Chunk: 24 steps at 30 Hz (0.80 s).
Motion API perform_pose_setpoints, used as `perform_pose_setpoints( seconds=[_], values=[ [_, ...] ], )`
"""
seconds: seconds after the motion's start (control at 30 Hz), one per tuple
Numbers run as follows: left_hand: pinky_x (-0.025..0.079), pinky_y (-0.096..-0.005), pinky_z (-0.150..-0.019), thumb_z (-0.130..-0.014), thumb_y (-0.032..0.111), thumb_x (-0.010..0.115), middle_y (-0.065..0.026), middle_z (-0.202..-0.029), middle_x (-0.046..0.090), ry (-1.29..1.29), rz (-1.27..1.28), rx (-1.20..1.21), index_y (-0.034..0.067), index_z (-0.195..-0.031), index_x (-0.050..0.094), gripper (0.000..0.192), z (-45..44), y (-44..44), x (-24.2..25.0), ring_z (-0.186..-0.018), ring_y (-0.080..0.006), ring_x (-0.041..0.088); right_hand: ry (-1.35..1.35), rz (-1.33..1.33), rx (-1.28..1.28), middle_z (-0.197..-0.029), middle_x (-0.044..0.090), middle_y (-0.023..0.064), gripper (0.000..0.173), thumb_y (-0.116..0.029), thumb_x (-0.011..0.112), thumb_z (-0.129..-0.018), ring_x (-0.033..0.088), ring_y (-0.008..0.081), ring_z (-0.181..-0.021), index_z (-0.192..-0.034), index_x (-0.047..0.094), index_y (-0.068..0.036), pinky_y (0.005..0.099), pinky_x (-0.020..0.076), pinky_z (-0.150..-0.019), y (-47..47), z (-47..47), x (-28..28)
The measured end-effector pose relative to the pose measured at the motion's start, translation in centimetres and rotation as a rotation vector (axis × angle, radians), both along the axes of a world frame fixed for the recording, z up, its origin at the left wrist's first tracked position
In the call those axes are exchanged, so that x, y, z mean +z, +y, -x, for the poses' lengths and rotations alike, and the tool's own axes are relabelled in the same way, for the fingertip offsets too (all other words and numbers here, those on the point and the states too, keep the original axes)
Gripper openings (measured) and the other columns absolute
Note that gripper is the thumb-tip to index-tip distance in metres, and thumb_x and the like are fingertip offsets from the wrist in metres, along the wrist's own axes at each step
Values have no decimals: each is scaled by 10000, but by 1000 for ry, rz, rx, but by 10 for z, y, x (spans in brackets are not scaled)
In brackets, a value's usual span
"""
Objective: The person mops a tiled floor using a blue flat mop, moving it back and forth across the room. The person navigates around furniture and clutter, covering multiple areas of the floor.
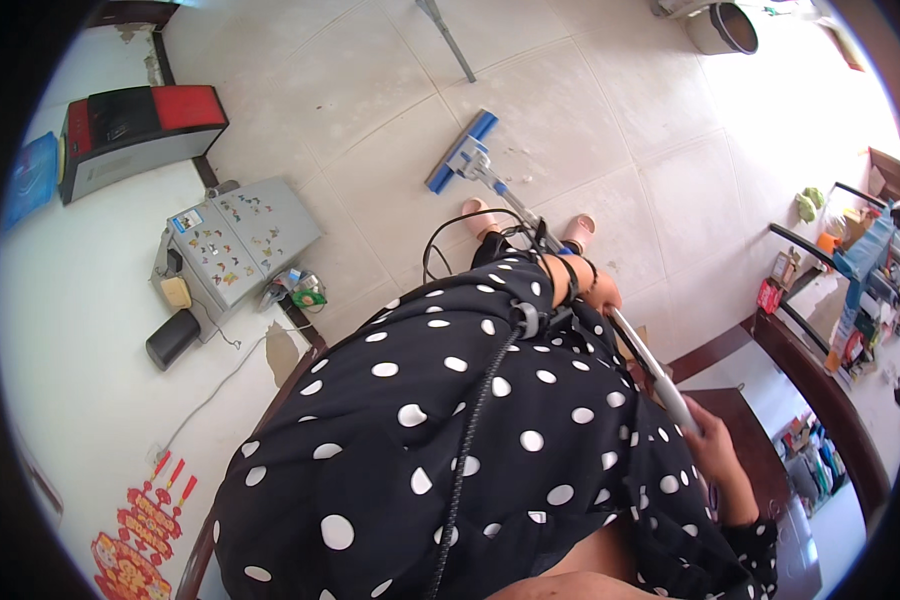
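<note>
A mop with a blue and grey head (461, 152) rests on the tiled floor just beyond my feet, which are in pink clogs. Its metal pole (529, 215) runs back towards me and passes partly behind my forearm. My left hand (604, 291) grips the middle of the pole, close to my black polka-dot clothing; black straps and a beaded bracelet are around that wrist. Farther up, at the right, my right hand (709, 441) is closed around the light grey handle end (675, 403). Black cables loop near my left forearm and over the clogs.
A grey refrigerator (244, 240) with butterfly stickers and a red-and-black cabinet (146, 139) stand along the left wall. Ahead lies a grey pole or leg (450, 41). A bucket (722, 30) is at the upper right; a cluttered black-framed rack (802, 244) stands right, near a dark wooden doorframe (817, 405).
</note>
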<state>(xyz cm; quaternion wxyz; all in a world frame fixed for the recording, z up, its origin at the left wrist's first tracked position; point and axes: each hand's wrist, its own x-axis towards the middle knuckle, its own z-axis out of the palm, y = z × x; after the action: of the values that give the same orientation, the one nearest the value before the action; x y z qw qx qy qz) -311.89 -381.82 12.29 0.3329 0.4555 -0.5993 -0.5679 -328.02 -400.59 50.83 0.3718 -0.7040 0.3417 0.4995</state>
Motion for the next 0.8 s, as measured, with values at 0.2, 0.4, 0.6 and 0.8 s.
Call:
perform_pose_setpoints(
  seconds=[0.2, 0.4, 0.6, 0.8],
  values=[
    [507, -471, -944, -933, 435, 644, -104, -1127, 736, -284, -239, -63, 210, -1164, 705, 328, 36, -12, 9, -1121, -324, 680, -237, -60, 84, -920, 649, 28, 555, -34, 588, -961, 595, 102, -736, -1508, 511, -86, 272, 504, -686, -11, 63, -54],
    [585, -444, -817, -756, 409, 765, -121, -898, 769, -722, -423, 539, 188, -920, 813, 279, -45, 104, -11, -940, -358, 738, -157, -186, 202, -795, 650, 58, 550, -133, 594, -982, 594, 121, -606, -1522, 490, -102, 304, 508, -560, 34, -61, -159],
    [469, -479, -1003, -735, 241, 756, -118, -964, 701, -931, -572, 1069, 126, -842, 728, 159, -79, 247, -29, -1080, -353, 627, -255, -408, 369, -721, 629, 92, 467, -233, 611, -965, 618, 199, -566, -1407, 562, -90, 358, 495, -522, 199, -198, -270],
    [266, -516, -1248, -815, 40, 685, -121, -947, 637, -799, -606, 1341, 95, -884, 612, 114, -45, 332, -21, -1063, -352, 596, -309, -344, 586, -922, 697, 195, 560, -272, 618, -974, 687, 292, -564, -1463, 466, -47, 413, 568, -494, 308, -205, -300]
  ],
)
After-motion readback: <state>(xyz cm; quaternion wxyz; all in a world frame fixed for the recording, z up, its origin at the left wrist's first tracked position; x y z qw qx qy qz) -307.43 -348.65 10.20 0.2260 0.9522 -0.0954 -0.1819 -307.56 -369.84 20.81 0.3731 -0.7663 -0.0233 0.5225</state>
